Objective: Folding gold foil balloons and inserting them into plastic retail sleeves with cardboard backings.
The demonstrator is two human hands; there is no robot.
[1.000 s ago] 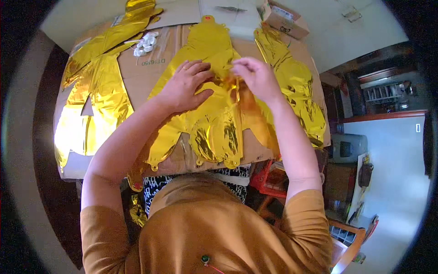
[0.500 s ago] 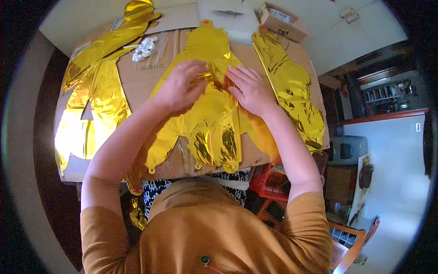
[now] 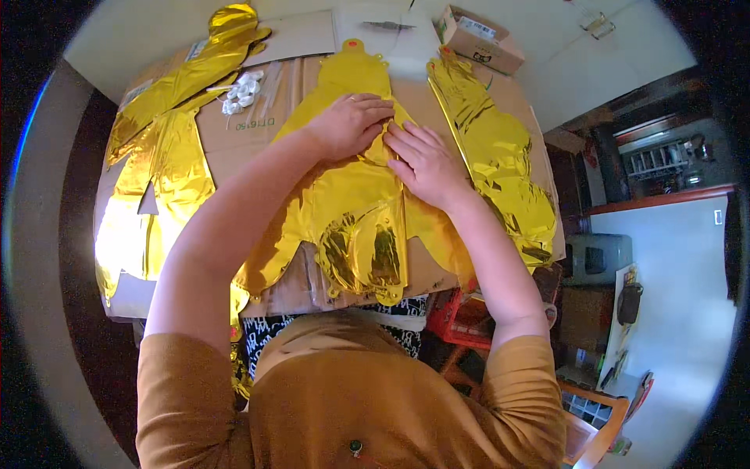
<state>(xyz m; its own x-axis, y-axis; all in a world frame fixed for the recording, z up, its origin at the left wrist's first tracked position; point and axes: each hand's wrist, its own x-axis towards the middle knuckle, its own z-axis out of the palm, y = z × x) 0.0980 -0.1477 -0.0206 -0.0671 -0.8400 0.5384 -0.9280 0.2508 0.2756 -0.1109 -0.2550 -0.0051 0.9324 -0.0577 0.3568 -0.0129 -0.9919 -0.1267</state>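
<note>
A flat gold foil balloon [image 3: 351,187] lies across the middle of the cardboard, its tabbed edges hanging toward me. My left hand [image 3: 355,125] rests palm down on its upper part, fingers stretched out to the right. Beside it, my right hand [image 3: 426,164] lies flat on the same foil with its fingers pointing up and left and the thumb apart. The fingertips of the two hands are close together. Whatever foil lies under my palms is hidden.
More gold foil balloons lie on both sides: a wrinkled one [image 3: 500,156] at right, a forked one [image 3: 168,164] at left and a long one [image 3: 176,86] behind it. White ribbon rolls [image 3: 242,92] sit nearby. A small cardboard box [image 3: 480,39] stands far right, a red crate [image 3: 461,316] below the table.
My left hand has moved up and right and now lies flat on the foil. My right hand has shifted slightly down. The central balloon's lower edge has come a little nearer me.
</note>
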